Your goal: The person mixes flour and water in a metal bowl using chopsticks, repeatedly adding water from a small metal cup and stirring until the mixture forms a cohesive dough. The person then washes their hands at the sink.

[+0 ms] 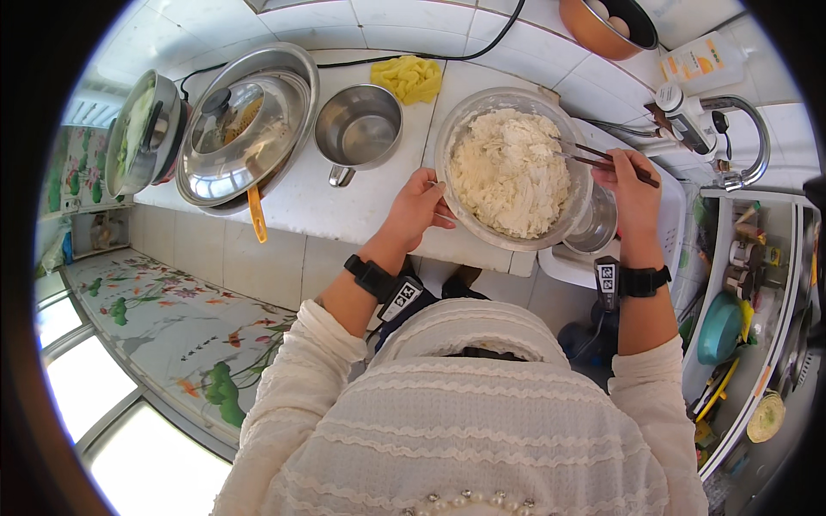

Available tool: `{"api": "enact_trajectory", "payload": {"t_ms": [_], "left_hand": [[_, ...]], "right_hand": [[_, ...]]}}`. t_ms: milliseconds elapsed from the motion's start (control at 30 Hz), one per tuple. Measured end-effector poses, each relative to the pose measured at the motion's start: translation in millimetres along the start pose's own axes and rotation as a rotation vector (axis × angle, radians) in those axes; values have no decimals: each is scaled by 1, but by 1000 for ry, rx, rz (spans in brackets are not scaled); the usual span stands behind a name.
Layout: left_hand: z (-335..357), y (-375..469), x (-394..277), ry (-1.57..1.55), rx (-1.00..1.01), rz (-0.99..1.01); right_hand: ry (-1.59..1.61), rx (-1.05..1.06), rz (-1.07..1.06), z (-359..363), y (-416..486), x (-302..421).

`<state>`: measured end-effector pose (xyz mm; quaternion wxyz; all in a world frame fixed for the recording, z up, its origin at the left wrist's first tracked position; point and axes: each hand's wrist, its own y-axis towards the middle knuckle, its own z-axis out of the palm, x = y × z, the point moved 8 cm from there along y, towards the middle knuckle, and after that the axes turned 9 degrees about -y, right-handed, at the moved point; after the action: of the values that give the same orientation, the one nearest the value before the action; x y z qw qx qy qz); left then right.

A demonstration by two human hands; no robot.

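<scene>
A wide metal bowl (pixel 445 145) full of shaggy, floury dough (pixel 510 171) stands on the white counter (pixel 381 193). With thumb and fingers, my left hand (pixel 418 209) grips the bowl's left rim. A pair of dark chopsticks (pixel 597 159) is held in my right hand (pixel 631 187), over the bowl's right side. The chopsticks' pale tips touch the dough at its right edge. Partly under the bowl's right rim is a smaller metal vessel (pixel 597 226), mostly hidden.
Left of the bowl are an empty steel pot (pixel 358 129), a yellow cloth (pixel 406 79) and a lidded pan (pixel 248 138) with an orange handle. A faucet (pixel 752 135) rises at right above a white basin (pixel 674 219). An orange pot (pixel 603 32) holding eggs sits behind.
</scene>
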<state>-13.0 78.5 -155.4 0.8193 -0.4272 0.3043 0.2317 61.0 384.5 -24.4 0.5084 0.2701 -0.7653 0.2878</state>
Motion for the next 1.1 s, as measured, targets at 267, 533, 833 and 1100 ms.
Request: {"api": "enact_trajectory", "payload": {"t_ms": [267, 533, 833, 1100], "left_hand": [[-2, 0, -1, 15, 18, -3], [1, -1, -3, 62, 30, -12], [0, -1, -2, 7, 18, -6], [2, -3, -5, 26, 14, -24]], "right_hand": [[-174, 76, -145, -48, -2, 45], [-80, 239, -66, -10, 59, -18], [62, 398, 33, 41, -9, -50], [-156, 360, -255, -15, -42, 32]]}}
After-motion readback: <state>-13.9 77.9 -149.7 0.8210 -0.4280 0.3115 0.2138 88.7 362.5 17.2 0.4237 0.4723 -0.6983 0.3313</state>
